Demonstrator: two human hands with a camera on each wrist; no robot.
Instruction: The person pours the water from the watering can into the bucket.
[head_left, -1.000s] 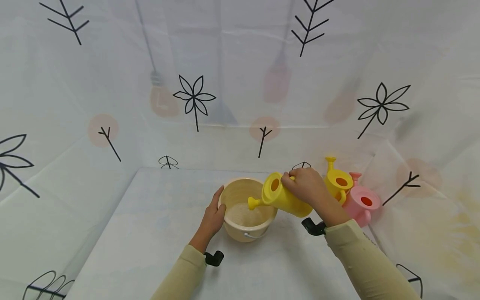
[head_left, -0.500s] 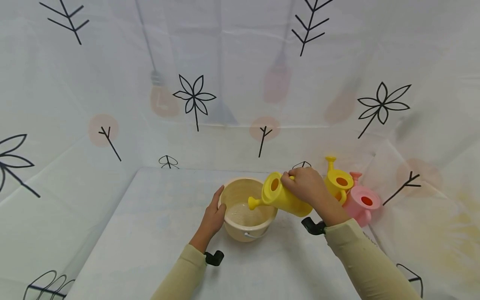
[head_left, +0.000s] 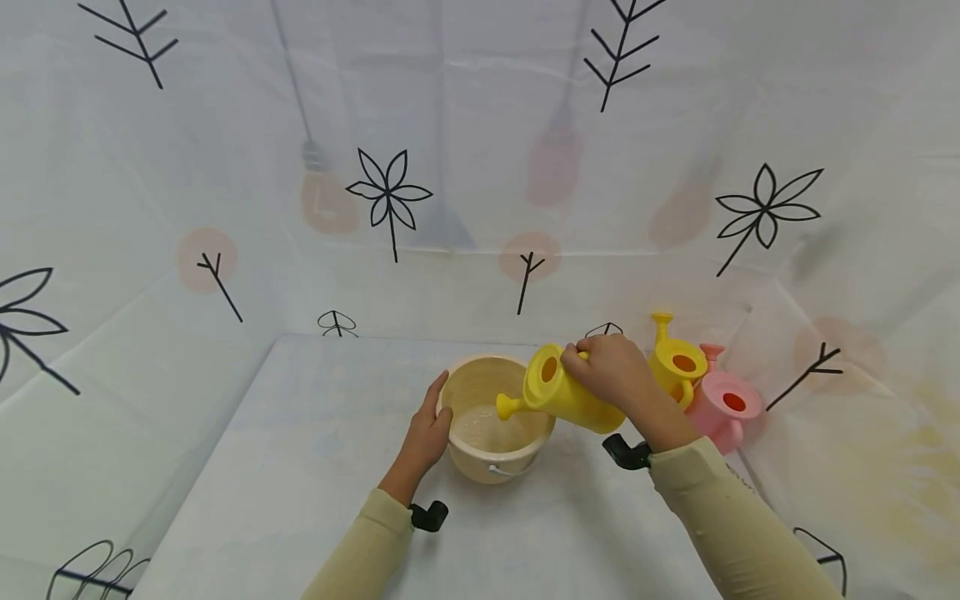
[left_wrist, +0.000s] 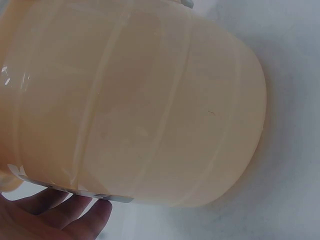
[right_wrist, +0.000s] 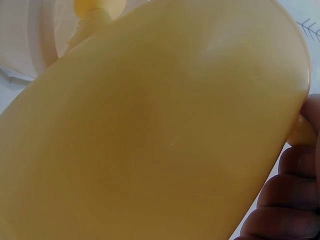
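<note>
Tipping over the bucket (head_left: pixel 480 468), the watering can (head_left: pixel 577 406) is in the right hand (head_left: pixel 613 368), whose fingers are curled round its handle. Its body leans to the left and its spout (head_left: pixel 512 407) points into the bucket, the spout's head over the inside; whether the can touches the rim I cannot tell.

The bucket, cream-coloured, stands on the white table (head_left: pixel 315 500), its pale handle (head_left: pixel 510 472) hanging against the near side. The left hand (head_left: pixel 423 436) holds it from the left, thumb at the rim and fingers bent against the outer wall. Its bottom looks speckled and shiny; how much liquid it holds I cannot make out.

Beyond the right wrist are a second yellow can (head_left: pixel 682 367) and a pink can (head_left: pixel 722 408), both upright, side by side. Behind the table hangs a white cloth (head_left: pixel 450 283) printed with black plant drawings.
</note>
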